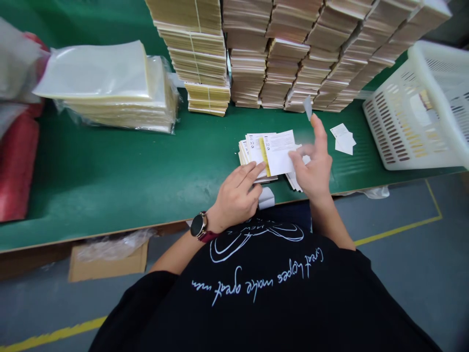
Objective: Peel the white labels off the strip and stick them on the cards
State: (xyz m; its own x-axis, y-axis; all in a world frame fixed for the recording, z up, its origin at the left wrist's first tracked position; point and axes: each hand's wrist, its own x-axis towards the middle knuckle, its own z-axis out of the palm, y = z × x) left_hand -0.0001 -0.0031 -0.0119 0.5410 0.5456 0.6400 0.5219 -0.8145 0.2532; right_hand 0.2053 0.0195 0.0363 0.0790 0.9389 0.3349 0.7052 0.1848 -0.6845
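A pile of small printed white paper envelopes (pixel 254 143) lies near the table's front edge. On top, a white envelope (pixel 280 152) with a yellow strip (pixel 264 155) along its left side lies slightly askew. My left hand (pixel 238 190) rests on the pile's lower left with fingers stretched out, the fingertips by the yellow strip. My right hand (pixel 315 168) is partly blurred, its thumb at the envelope's right edge. Its index finger points up, and a small pale label (pixel 308 106) clings to the tip. More white papers (pixel 294 182) show under the right hand.
Tall stacks of brown paper envelopes (pixel 249 73) line the back beside a string-tied yellowish stack (pixel 207 98). Clear plastic bags (pixel 98 73) lie left. Loose white cards (pixel 343 139) and a white plastic basket (pixel 399 132) are right. A grey-white piece (pixel 266 198) sits at the front edge.
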